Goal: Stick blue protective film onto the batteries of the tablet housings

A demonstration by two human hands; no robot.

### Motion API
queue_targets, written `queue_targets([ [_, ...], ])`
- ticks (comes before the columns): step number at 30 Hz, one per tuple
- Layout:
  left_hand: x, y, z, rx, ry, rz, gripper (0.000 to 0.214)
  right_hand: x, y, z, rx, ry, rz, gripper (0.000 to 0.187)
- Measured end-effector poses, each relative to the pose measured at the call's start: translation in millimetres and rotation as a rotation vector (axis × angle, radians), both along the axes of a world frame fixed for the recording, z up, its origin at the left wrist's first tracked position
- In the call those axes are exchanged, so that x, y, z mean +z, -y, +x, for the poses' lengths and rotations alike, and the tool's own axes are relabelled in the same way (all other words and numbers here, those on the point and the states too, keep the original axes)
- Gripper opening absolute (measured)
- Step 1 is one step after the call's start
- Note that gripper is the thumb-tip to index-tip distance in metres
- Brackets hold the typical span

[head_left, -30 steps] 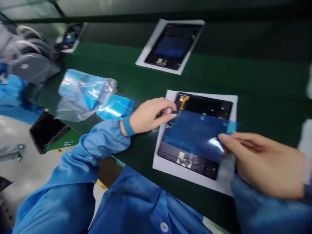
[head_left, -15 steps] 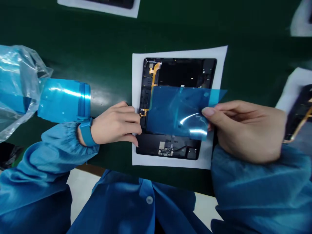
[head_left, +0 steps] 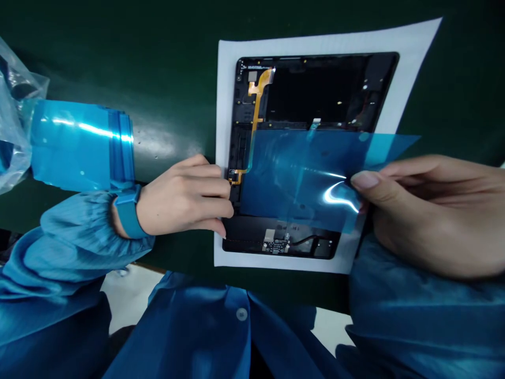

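A right hand [head_left: 430, 216] is pinching a translucent blue film [head_left: 288, 176] by its right side above an opened electronic device [head_left: 307, 92], which is lying on white paper [head_left: 408, 71] on a green surface [head_left: 165, 68]. The left hand [head_left: 181, 202] is resting, fingers curled, at the device's left edge; its grip is impossible to tell.

Right hand [head_left: 430, 216]: pinches blue film [head_left: 292, 173] over open device [head_left: 311, 89]
Left hand [head_left: 183, 200]: at device's left edge
White sheet [head_left: 225, 95]: under device
Film stack [head_left: 74, 145]: left of device
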State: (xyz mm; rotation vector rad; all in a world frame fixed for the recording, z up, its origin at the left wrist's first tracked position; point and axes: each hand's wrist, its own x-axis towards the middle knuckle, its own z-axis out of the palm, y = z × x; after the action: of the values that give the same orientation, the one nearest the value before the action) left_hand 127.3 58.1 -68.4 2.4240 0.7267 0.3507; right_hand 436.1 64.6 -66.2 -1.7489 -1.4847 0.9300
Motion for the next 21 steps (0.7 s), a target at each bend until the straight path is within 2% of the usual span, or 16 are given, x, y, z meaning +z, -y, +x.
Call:
queue_targets([
  [9, 0.1, 0.4, 0.8, 0.003, -0.028, -0.009, 0.041, -1.1, 0.5, 0.5, 0.048, -0.006, 0.042, 0.026],
  [13, 0.4, -0.1, 0.4, -0.007, -0.012, 0.008, 0.040, 0.0, 0.1, 0.1, 0.049, -0.005, 0.012, 0.028],
  [21, 1.0, -0.9, 1.0, -0.001, -0.051, -0.052, 0.042, -1.5, -0.1, 1.4, 0.042, -0.012, -0.004, 0.033],
])
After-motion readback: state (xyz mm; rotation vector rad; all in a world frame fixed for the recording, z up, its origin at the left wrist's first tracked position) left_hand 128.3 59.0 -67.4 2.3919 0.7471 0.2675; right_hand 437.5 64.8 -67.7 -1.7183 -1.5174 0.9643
